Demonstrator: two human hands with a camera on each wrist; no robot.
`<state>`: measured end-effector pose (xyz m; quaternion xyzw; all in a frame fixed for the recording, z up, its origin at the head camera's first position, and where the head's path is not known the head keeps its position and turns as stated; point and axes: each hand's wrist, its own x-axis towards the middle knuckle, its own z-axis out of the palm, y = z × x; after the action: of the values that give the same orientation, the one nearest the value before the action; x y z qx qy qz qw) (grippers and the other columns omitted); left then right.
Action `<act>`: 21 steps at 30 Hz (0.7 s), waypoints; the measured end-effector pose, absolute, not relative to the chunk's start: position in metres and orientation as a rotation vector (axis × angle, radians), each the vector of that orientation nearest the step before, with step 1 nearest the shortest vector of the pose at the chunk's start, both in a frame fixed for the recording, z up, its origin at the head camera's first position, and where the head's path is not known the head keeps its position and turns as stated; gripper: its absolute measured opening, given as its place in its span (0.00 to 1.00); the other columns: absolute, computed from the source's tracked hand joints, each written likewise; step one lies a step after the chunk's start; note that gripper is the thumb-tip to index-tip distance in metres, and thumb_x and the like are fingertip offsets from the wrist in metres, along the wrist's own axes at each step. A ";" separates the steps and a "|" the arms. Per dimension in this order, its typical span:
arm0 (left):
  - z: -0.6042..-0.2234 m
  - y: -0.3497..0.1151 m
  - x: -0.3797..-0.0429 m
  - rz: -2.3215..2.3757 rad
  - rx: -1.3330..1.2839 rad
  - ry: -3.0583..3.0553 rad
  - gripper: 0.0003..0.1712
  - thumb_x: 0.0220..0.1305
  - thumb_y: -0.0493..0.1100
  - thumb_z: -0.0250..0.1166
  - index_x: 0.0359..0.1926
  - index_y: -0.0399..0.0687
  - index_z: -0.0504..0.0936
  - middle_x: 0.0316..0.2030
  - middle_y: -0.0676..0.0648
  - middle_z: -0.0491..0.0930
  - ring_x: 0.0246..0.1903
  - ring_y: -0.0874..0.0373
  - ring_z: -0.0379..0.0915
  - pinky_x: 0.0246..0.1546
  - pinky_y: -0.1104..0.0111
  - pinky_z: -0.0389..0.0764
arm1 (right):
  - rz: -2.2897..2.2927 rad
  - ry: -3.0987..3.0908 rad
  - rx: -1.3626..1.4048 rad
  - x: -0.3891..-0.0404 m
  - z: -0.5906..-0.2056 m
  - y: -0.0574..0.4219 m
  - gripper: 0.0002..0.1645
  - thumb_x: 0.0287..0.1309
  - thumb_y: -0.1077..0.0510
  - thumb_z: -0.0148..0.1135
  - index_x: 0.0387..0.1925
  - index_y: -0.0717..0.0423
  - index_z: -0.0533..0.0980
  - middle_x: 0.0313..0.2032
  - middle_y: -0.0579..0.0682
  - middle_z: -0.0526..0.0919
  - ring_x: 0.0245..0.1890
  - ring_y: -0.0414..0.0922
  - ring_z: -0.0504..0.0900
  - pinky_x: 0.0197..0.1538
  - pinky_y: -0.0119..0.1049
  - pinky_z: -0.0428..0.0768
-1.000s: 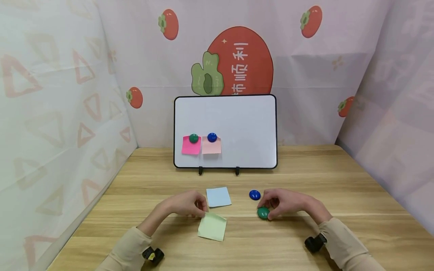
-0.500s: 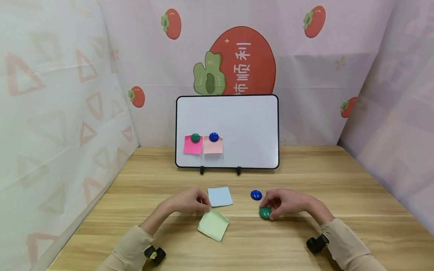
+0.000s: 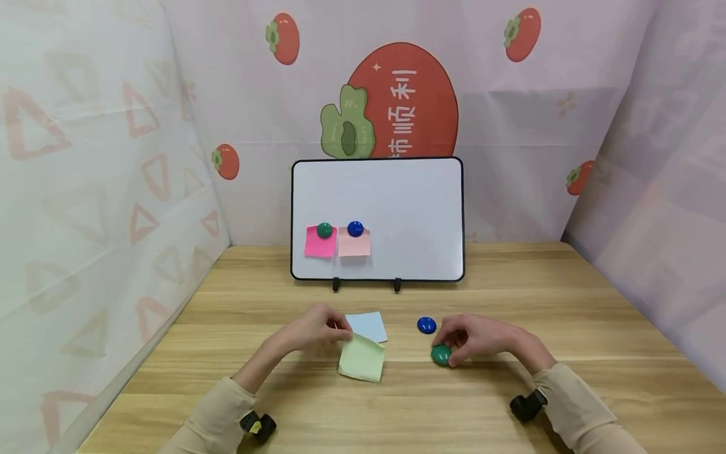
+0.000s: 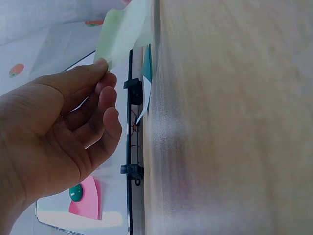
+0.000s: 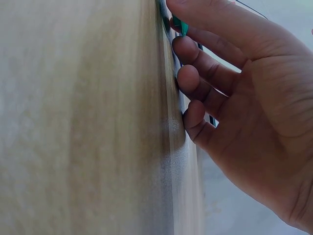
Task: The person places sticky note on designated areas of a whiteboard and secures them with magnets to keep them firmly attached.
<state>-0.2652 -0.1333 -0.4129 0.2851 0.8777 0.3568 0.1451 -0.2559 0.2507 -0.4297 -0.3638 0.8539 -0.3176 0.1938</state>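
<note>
Creased pale sheets (image 3: 249, 94), printed with red fruit (image 3: 523, 34) and faded triangles (image 3: 134, 224), wall a wood-grained table (image 3: 431, 410) on three sides.

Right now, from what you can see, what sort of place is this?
Probably a tabletop booth set up for recording or demonstrations: creased, persimmon-printed backdrop sheets enclose a wooden table on three sides, with a small whiteboard standing toward the back.

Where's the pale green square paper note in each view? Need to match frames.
Head: the pale green square paper note is centred left-to-right, below mid-height.
Left wrist: at the top edge, left of centre, pinched by the left hand.
Right wrist: not in it; the green there is the glossy round green magnet.
Shared landmark: light wood-grain tabletop.
</note>
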 end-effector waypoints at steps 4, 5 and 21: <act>-0.410 -0.132 -0.267 1.051 0.777 2.547 0.04 0.65 0.46 0.68 0.34 0.54 0.87 0.27 0.51 0.82 0.27 0.59 0.74 0.26 0.69 0.77 | -0.878 2.410 -1.017 -0.257 -0.431 0.250 0.18 0.55 0.49 0.73 0.48 0.41 0.83 0.39 0.42 0.78 0.37 0.36 0.74 0.40 0.29 0.74; -0.409 -0.131 -0.267 1.052 0.777 2.551 0.04 0.65 0.46 0.68 0.34 0.54 0.87 0.27 0.51 0.82 0.27 0.59 0.75 0.26 0.69 0.77 | -0.875 2.414 -1.016 -0.257 -0.432 0.251 0.18 0.55 0.49 0.73 0.48 0.40 0.83 0.39 0.42 0.78 0.37 0.36 0.74 0.40 0.29 0.74; -0.401 -0.119 -0.284 1.128 0.786 2.652 0.06 0.66 0.45 0.67 0.36 0.49 0.87 0.29 0.44 0.83 0.27 0.52 0.78 0.24 0.69 0.77 | -0.859 2.435 -1.015 -0.258 -0.434 0.251 0.18 0.54 0.47 0.73 0.47 0.39 0.83 0.38 0.42 0.78 0.36 0.36 0.73 0.40 0.29 0.74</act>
<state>-0.2841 -0.1190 -0.4005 0.2624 0.8851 0.3765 0.0771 -0.2582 0.2515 -0.4344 -0.3597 0.8629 -0.3043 0.1826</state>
